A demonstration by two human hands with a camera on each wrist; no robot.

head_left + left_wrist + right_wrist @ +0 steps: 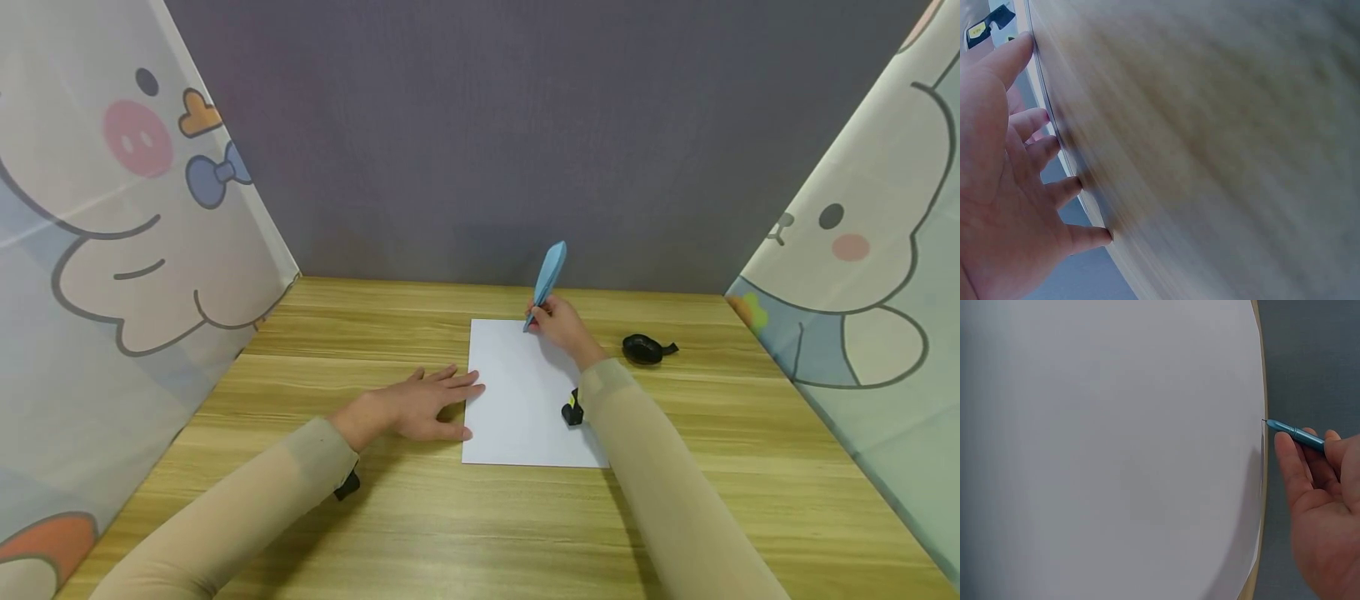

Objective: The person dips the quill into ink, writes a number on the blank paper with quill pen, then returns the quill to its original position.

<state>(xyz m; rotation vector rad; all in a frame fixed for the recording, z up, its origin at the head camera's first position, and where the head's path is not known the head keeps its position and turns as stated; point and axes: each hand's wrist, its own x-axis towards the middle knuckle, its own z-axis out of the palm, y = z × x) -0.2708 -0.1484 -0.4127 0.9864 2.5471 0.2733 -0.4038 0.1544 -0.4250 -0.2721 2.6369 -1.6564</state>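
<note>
A white sheet of paper (517, 392) lies on the wooden table. My left hand (423, 408) is spread flat beside it, its thumb and fingertips overlapping the left edge. At the far edge of the sheet, my right hand (561, 323) pinches a blue pen (551, 268) with a broad, feather-shaped upper end. In the right wrist view the pen's slim barrel (1300, 435) sits between thumb and fingers, with its point right at the paper's edge. Straight fingers of the left hand (1016, 181) reach the sheet's edge in the left wrist view.
A black oval object (642, 349) with a short tail lies on the table to the right of the paper. Behind the table (420, 533) stands a dark grey panel (480, 142). Cartoon-printed sheets flank both sides.
</note>
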